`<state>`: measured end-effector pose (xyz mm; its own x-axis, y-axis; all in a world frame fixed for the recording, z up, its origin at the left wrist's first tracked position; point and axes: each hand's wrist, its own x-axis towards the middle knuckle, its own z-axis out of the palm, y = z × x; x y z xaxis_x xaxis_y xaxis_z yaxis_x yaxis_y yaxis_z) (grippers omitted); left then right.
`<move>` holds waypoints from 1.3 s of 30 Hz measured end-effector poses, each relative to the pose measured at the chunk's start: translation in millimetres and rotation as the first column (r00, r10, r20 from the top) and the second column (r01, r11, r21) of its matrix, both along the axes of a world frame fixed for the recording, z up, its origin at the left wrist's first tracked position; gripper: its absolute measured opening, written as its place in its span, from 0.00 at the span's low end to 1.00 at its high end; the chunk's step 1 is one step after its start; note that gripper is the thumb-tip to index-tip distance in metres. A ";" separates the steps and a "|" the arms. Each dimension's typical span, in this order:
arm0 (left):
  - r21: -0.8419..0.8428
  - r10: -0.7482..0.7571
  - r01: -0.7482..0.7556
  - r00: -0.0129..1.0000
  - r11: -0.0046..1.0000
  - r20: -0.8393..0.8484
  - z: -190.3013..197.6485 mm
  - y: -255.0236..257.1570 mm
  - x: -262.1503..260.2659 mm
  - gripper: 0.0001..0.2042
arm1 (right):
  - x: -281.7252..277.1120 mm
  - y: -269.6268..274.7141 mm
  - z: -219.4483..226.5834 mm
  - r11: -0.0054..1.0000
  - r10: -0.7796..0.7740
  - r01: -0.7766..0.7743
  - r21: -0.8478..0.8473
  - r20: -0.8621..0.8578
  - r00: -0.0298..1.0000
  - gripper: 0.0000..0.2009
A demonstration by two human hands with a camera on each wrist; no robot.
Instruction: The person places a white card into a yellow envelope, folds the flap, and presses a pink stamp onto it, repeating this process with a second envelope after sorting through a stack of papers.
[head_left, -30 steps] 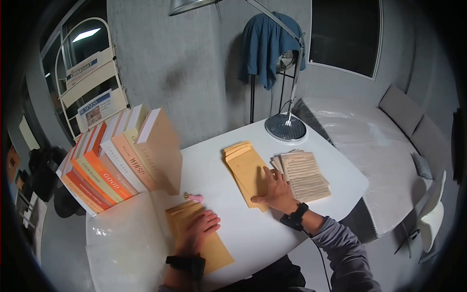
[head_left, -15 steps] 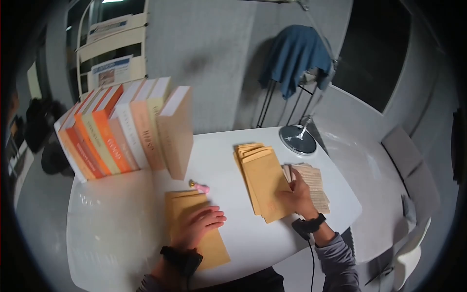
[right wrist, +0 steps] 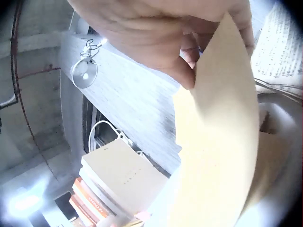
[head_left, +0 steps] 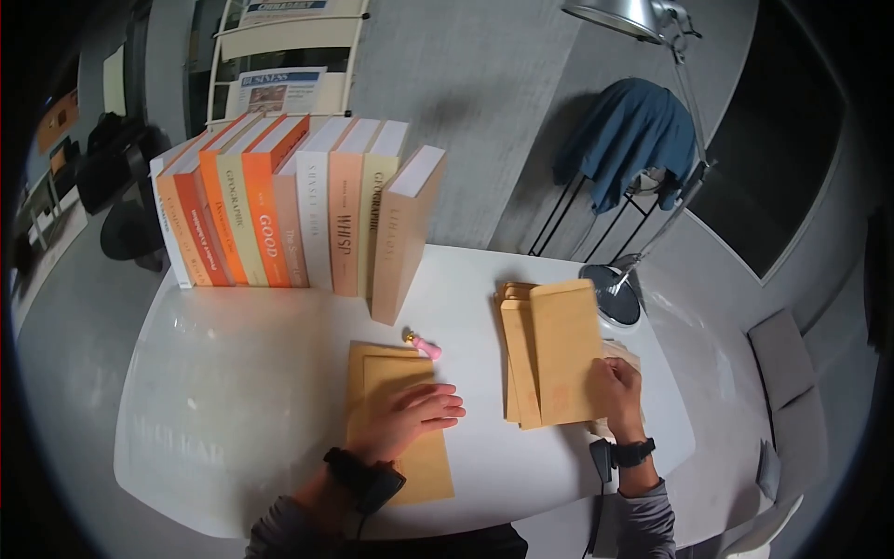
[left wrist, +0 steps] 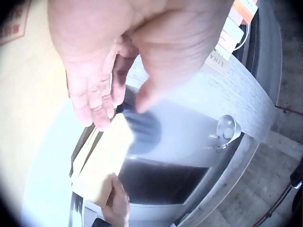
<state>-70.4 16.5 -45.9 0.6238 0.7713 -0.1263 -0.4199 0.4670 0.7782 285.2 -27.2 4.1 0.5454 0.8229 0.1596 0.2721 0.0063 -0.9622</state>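
My right hand pinches a tan paper envelope by its right edge, thumb on the face towards me. In the right wrist view this envelope bends and stands up from the table. Beneath it and to its left, more envelopes lie in a stack. My left hand, fingers straight, rests over another pair of envelopes at the left. A small pink object with a gold end lies just beyond them. Old printed sheets are mostly hidden behind my right hand.
A row of upright books stands along the back left of the white table. The lamp base sits at the back right, its arm rising above. Behind are a blue cloth on a stand and a newspaper rack.
My right hand has moved from lying on the envelope stack to its right edge, and has raised the top envelope, shifting it right. The left hand stays over its envelopes. The head view has turned.
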 end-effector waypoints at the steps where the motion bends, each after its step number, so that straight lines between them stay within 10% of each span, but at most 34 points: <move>1: -0.014 -0.008 0.009 0.999 1.000 0.033 -4.0 2.2 0.0 0.20 | -1.6 -3.6 3.6 0.999 0.046 -0.046 -0.003 -0.025 0.999 0.06; 9: -0.083 -0.113 0.147 0.940 0.986 0.322 -8.0 7.5 0.7 0.33 | -93.6 -47.1 4.0 0.935 0.292 -0.351 -0.044 -0.463 0.837 0.05; 14: -0.116 0.032 -0.018 0.993 0.993 0.114 21.0 -12.5 0.5 0.44 | -142.8 -67.0 -17.9 0.799 0.349 -0.589 -0.118 -0.707 0.615 0.08; 17: 0.006 -0.151 0.161 0.910 0.987 0.385 28.4 -12.7 -4.1 0.45 | -157.1 -70.2 -17.0 0.695 0.395 -0.707 -0.128 -0.753 0.526 0.10; 21: -0.069 -0.269 0.369 0.781 0.927 0.563 -1.8 2.4 -0.4 0.43 | -164.5 -63.5 -6.1 0.547 0.573 -0.801 -0.245 -0.588 0.571 0.11; 24: -0.155 -0.213 0.361 0.791 0.920 0.574 4.6 -4.6 -4.7 0.42 | -145.4 -55.3 -17.6 0.663 0.667 -0.619 -0.420 -0.043 0.744 0.07; 26: -0.138 -0.216 0.325 0.836 0.935 0.505 11.9 -8.4 -6.2 0.40 | -154.0 -41.9 12.2 0.886 0.464 -0.406 -0.224 0.418 0.781 0.05; 28: -0.106 -0.250 0.304 0.900 0.947 0.357 14.6 -8.0 -7.0 0.39 | -150.1 -32.4 28.2 0.901 0.434 -0.390 -0.193 0.348 0.831 0.05; 34: -0.054 -0.426 0.457 0.860 0.888 0.279 -0.2 -12.3 -13.5 0.35 | -158.9 4.5 46.1 0.781 0.493 -0.620 -0.075 0.683 0.539 0.18; 39: -0.079 -0.415 0.464 0.845 0.882 0.336 -0.8 -14.4 -13.1 0.35 | -159.0 10.6 38.3 0.765 0.600 -0.620 -0.175 0.542 0.588 0.19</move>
<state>-83.5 2.1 -46.7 0.9189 0.3933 0.0307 -0.3436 0.7596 0.5522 126.2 -16.7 42.4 -0.2722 0.9198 0.2826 0.6565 0.3923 -0.6444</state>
